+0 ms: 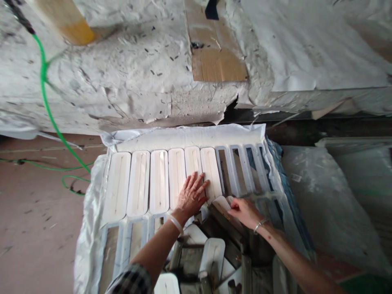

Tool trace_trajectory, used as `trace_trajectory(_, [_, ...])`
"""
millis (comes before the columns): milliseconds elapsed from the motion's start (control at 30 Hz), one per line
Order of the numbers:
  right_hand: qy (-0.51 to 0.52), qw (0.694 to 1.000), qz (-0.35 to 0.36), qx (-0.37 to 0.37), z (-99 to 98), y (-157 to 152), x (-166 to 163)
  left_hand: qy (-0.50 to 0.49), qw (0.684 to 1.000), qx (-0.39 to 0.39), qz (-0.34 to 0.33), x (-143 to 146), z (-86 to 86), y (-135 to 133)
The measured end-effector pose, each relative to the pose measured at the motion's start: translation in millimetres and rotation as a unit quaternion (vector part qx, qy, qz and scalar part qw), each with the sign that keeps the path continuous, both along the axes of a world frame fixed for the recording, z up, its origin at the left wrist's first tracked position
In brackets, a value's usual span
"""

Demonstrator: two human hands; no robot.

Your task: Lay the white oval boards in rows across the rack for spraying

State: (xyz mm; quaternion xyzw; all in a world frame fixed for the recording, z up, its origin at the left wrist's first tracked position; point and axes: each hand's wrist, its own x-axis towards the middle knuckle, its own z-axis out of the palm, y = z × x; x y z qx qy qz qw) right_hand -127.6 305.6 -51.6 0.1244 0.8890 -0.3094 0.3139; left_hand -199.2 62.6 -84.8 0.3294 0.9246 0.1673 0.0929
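Note:
My left hand [192, 196] lies palm down with its fingers spread on a row of white oblong panels with rounded corners, touching a panel [192, 160] near the right of the row. Each panel has a thin line down its middle. My right hand [245, 211] is closed, its fingertips pinching the edge of another white panel [221, 203] that lies tilted on the pile. Below both hands sits a jumbled heap of dark greyish frame-like pieces [191, 261] and loose white panels [213, 255].
A pale slotted frame [122, 241] with a white cloth edge [183, 134] holds the row. Behind stands a stained, paper-covered bench [137, 73] with cardboard [219, 65] and a yellow-bottomed container [76, 32]. A green cord [50, 110] hangs at left; plastic sheeting [321, 192] lies at right.

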Motion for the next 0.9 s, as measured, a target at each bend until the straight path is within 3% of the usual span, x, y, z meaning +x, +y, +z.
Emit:
trace_trajectory(100, [0.003,0.999,-0.032,-0.012,-0.4,-4,16,0.012,1.0,0.007,-0.007,1,-2.5,1])
trace_trajectory(200, [0.013,0.997,-0.028,-0.074,14.9,-5,20,0.021,0.999,0.025,-0.014,0,-4.5,1])
trace_trajectory(433, [0.155,0.967,0.029,-0.198,97.4,-11,72,-0.043,0.989,0.115,-0.081,6,-5.7,10])
trace_trajectory(533, [0.225,0.955,-0.059,-0.183,115.9,-12,80,-0.124,0.975,0.173,-0.061,11,-4.4,17])
trace_trajectory(667, [0.282,0.907,-0.263,-0.168,107.6,2,46,-0.175,0.96,0.218,0.02,10,2.7,24])
trace_trajectory(900, [0.216,0.797,-0.491,-0.277,61.8,44,-23,-0.255,0.932,0.249,0.07,-2,11.0,33])
